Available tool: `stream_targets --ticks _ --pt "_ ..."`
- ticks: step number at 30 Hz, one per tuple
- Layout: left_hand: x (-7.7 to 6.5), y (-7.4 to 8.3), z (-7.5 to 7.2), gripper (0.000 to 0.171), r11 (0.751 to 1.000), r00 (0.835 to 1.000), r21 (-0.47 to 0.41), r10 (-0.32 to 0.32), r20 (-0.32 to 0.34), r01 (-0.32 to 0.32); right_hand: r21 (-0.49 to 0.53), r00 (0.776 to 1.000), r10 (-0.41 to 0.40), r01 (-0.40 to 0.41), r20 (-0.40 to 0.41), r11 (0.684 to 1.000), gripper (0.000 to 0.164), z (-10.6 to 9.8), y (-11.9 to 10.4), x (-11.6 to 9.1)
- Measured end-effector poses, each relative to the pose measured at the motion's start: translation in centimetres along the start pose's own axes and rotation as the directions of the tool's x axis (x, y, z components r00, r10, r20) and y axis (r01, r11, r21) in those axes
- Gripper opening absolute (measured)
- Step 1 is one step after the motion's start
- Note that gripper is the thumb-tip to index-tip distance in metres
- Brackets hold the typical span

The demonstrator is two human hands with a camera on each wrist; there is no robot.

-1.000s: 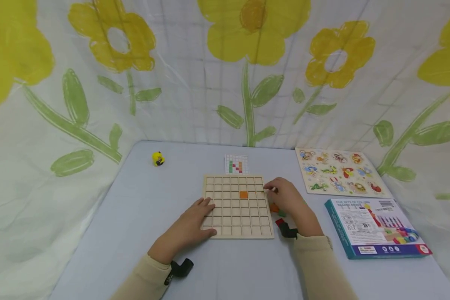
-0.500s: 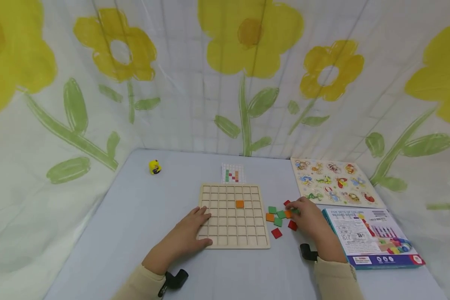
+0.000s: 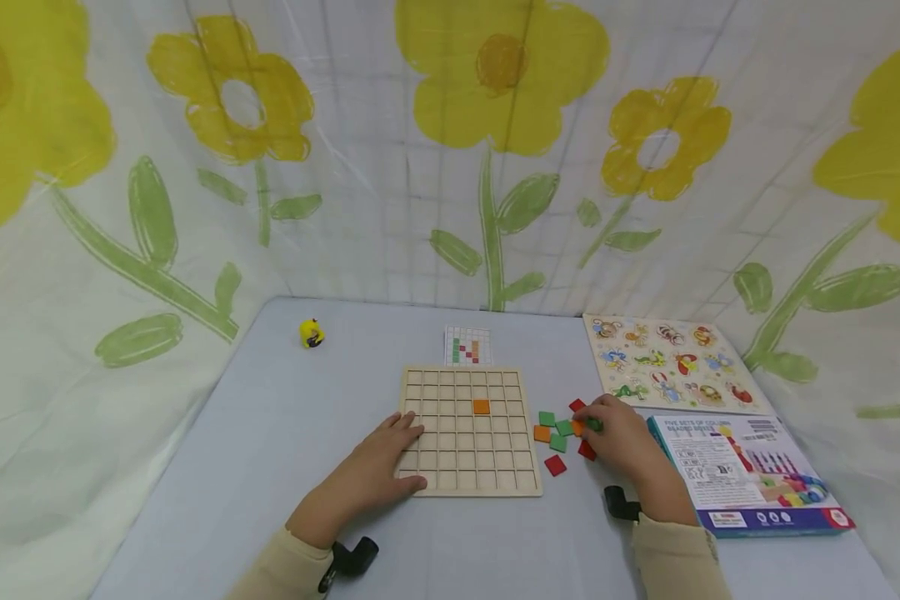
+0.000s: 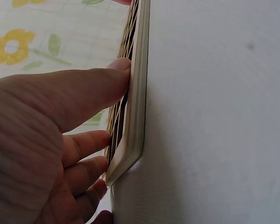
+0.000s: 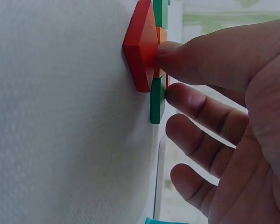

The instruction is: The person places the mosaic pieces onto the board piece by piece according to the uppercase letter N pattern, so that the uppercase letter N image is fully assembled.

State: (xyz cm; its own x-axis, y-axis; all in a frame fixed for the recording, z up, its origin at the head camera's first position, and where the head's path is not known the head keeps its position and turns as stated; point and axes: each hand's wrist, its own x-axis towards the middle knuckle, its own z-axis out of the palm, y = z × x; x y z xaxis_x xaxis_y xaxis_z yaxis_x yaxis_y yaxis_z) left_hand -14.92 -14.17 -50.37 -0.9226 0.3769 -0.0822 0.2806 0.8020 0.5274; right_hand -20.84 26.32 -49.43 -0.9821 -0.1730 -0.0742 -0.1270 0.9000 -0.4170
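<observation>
A wooden grid board [image 3: 450, 458] lies mid-table with one orange tile [image 3: 482, 407] in a cell. My left hand [image 3: 378, 458] rests spread on the board's left side. In the left wrist view, the thumb [image 4: 98, 88] lies at one edge of the board. At the loose tiles to the right of the board is my right hand [image 3: 621, 435], fingers loosely bent. The right wrist view has the thumb tip overlapping an orange tile [image 5: 161, 35], and another fingertip right at a green tile [image 5: 157, 100]. A red tile [image 5: 142, 51] stands closer to the camera. My index fingertip is hidden behind the thumb.
Loose green tiles [image 3: 546, 418] and red tiles [image 3: 555, 465] lie beside the board. A pattern card [image 3: 468, 345] sits behind it. At right are an insect picture board [image 3: 678, 362] and a boxed toy set [image 3: 746, 471]. A small yellow toy [image 3: 311, 333] stands back left.
My right hand has moved from the board's right edge rightward and nearer, onto the loose tiles, uncovering several of them. My left hand stays on the board. The head view has tilted slightly.
</observation>
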Motion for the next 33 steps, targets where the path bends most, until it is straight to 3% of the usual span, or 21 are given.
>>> stream_targets --ticks 8,12,16,23,33 --pt "-0.2 0.3 0.0 0.079 1.000 1.000 0.000 0.003 0.001 -0.003 0.105 0.996 0.082 -0.085 0.032 0.991 0.014 -0.5 -0.3 -0.4" --pt "-0.2 0.5 -0.2 0.078 1.000 1.000 0.000 -0.002 0.003 0.002 0.144 0.993 0.087 -0.075 -0.077 0.987 0.009 -0.6 -1.8 -0.2" --pt "-0.3 0.6 -0.5 0.078 1.000 1.000 -0.005 -0.006 -0.001 0.006 0.214 0.983 0.037 0.002 -0.179 0.977 0.009 0.1 -5.3 0.6" --pt "0.0 0.4 -0.4 0.079 1.000 1.000 -0.007 -0.002 0.006 0.002 0.381 0.996 -0.065 0.082 -0.057 0.921 0.008 2.8 -10.5 2.3" --pt "0.2 0.4 -0.1 0.079 1.000 1.000 -0.005 0.000 0.006 0.000 0.354 0.997 -0.076 0.068 0.010 0.933 0.007 4.7 -12.0 3.5"
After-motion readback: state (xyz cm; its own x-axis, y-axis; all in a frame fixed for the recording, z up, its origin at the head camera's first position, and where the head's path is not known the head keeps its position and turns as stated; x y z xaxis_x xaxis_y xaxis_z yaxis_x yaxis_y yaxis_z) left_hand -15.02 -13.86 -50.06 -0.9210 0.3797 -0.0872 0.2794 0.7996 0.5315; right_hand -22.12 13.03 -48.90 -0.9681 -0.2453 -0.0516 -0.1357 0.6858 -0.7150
